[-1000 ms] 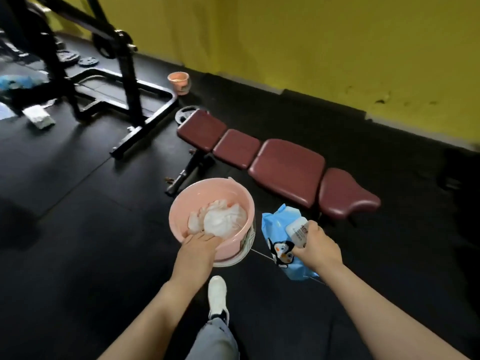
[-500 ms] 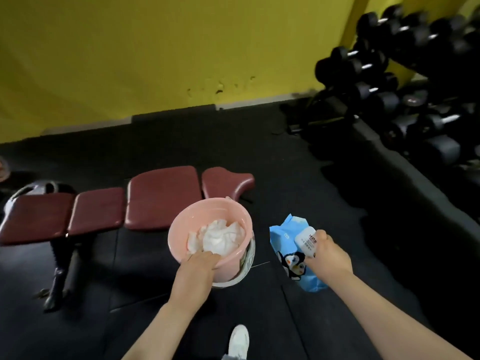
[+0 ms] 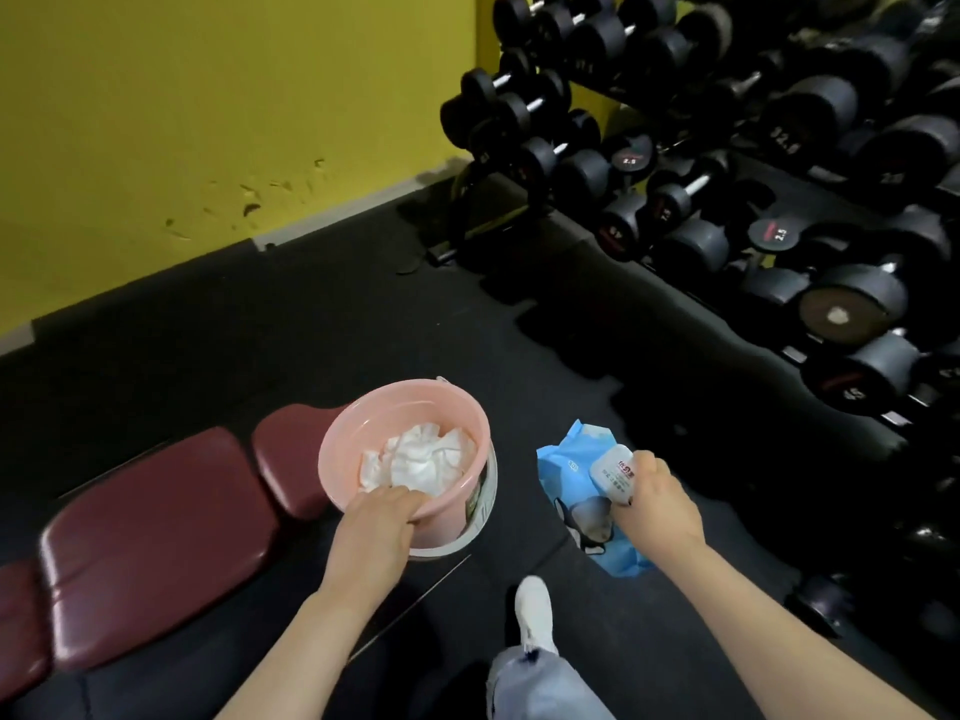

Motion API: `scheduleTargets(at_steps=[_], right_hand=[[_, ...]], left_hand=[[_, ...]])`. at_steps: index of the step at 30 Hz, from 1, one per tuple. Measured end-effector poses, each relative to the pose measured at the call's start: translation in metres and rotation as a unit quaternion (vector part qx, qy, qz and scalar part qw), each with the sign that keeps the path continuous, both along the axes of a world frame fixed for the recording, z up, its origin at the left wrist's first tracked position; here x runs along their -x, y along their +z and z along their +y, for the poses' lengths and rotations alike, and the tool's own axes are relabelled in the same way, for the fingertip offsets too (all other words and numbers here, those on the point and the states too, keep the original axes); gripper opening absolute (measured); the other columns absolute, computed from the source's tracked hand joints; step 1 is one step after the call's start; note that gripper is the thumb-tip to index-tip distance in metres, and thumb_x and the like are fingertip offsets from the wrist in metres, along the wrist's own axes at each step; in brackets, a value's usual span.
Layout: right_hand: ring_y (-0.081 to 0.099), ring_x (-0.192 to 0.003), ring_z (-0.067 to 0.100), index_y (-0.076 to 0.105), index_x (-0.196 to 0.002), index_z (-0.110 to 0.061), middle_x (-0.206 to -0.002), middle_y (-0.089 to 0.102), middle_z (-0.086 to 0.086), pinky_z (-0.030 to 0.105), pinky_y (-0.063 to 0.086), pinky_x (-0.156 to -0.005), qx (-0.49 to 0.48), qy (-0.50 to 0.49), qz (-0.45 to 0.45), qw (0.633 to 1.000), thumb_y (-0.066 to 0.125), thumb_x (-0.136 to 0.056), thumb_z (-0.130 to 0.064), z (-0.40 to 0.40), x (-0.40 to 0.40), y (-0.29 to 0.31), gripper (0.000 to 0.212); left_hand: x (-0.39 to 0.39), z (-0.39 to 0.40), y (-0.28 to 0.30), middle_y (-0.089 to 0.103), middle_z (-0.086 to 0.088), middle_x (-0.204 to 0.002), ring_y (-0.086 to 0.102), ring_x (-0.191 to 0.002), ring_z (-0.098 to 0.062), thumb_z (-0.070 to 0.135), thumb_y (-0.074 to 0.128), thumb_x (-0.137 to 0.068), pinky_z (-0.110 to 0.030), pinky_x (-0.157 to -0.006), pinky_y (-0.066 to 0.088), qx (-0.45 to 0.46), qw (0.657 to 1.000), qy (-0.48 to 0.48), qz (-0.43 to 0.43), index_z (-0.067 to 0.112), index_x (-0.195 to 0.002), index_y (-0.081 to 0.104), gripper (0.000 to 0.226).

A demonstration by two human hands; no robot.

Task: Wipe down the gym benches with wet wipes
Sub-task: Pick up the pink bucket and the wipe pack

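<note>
Two hands loaded: padded maroon vinyl bench point(image 3: 156, 517) low left, left hand point(image 3: 371, 532) hooked over pink plastic bucket point(image 3: 363, 444) rim, right hand point(image 3: 657, 498) pinching blue wet-wipe pack point(image 3: 563, 470); one-sided rim grip could tip bucket.

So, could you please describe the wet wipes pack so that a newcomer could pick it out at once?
Start from the dumbbell rack along the right side, then look down to the right hand held out over the black floor. The wet wipes pack is the soft blue packet it grips, with a white flip lid and a penguin picture, unlike the rigid pink bucket beside it.
</note>
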State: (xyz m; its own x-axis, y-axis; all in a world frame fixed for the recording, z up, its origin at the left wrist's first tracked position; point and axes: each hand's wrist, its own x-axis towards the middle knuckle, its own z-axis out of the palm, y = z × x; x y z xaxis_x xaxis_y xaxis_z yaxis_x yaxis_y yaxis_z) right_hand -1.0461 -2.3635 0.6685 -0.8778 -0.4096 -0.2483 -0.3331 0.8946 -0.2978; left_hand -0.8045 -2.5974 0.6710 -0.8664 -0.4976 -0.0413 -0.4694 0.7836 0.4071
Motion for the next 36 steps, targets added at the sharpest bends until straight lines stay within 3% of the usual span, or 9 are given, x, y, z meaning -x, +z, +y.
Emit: scheduleTargets(at_steps=[4, 8, 14, 20, 27, 36], right_hand=[[0.049, -0.081, 0.015, 0.037, -0.108, -0.021, -0.102, 0.045, -0.004, 0.025, 0.036, -0.053, 0.013, 0.005, -0.011, 1.0, 0.072, -0.077, -0.029, -0.027, 0.062, -0.011, 0.047], [0.056, -0.081, 0.015, 0.035, -0.123, -0.025, -0.105, 0.053, -0.007, 0.026, 0.04, -0.056, 0.058, 0.001, -0.045, 0.997, 0.075, -0.073, -0.033, -0.067, 0.138, -0.012, 0.064], [0.057, -0.074, 0.011, 0.036, -0.114, -0.024, -0.094, 0.053, -0.008, 0.027, 0.047, -0.057, 0.087, 0.031, -0.097, 0.991, 0.078, -0.071, -0.031, -0.138, 0.241, 0.003, 0.06], [0.046, -0.093, 0.011, 0.043, -0.133, -0.016, -0.108, 0.039, -0.006, 0.024, 0.039, -0.073, 0.063, 0.088, -0.101, 0.989, 0.072, -0.075, -0.036, -0.217, 0.318, -0.008, 0.068], [0.053, -0.075, 0.005, 0.056, -0.112, -0.021, -0.096, 0.049, -0.008, 0.021, 0.039, -0.06, 0.053, 0.129, -0.097, 0.985, 0.066, -0.073, -0.044, -0.353, 0.41, -0.018, 0.046], [0.057, -0.073, 0.009, 0.056, -0.086, -0.025, -0.085, 0.06, -0.005, 0.025, 0.041, -0.057, 0.038, 0.176, -0.095, 0.979, 0.065, -0.069, -0.049, -0.551, 0.523, 0.001, 0.031]], left_hand=[[0.07, -0.032, -0.012, 0.06, 0.016, -0.086, 0.052, -0.083, -0.014, 0.002, 0.052, -0.075, -0.034, -0.074, 0.048, -0.006, 1.0, -0.011, -0.008, 0.03, -0.092, 0.067, 0.036], [0.146, -0.058, -0.014, 0.061, 0.015, -0.087, 0.051, -0.083, -0.016, 0.002, 0.052, -0.079, -0.035, -0.073, 0.048, -0.013, 1.0, 0.007, -0.001, 0.032, -0.094, 0.068, 0.037], [0.232, -0.104, -0.006, 0.059, 0.019, -0.086, 0.052, -0.082, -0.013, 0.005, 0.055, -0.086, -0.031, -0.073, 0.046, -0.013, 0.999, 0.049, 0.018, 0.033, -0.098, 0.07, 0.034], [0.296, -0.165, -0.013, 0.061, 0.015, -0.088, 0.055, -0.084, -0.017, 0.006, 0.056, -0.084, -0.037, -0.072, 0.05, -0.01, 0.996, 0.085, -0.013, 0.032, -0.097, 0.067, 0.031], [0.382, -0.274, -0.024, 0.06, 0.015, -0.087, 0.051, -0.082, -0.016, 0.011, 0.053, -0.089, -0.034, -0.072, 0.05, -0.019, 0.993, 0.111, -0.018, 0.031, -0.095, 0.065, 0.024], [0.483, -0.451, -0.012, 0.058, 0.015, -0.084, 0.052, -0.081, -0.015, 0.007, 0.051, -0.085, -0.033, -0.075, 0.048, -0.001, 0.993, 0.109, -0.045, 0.032, -0.091, 0.064, 0.028]])
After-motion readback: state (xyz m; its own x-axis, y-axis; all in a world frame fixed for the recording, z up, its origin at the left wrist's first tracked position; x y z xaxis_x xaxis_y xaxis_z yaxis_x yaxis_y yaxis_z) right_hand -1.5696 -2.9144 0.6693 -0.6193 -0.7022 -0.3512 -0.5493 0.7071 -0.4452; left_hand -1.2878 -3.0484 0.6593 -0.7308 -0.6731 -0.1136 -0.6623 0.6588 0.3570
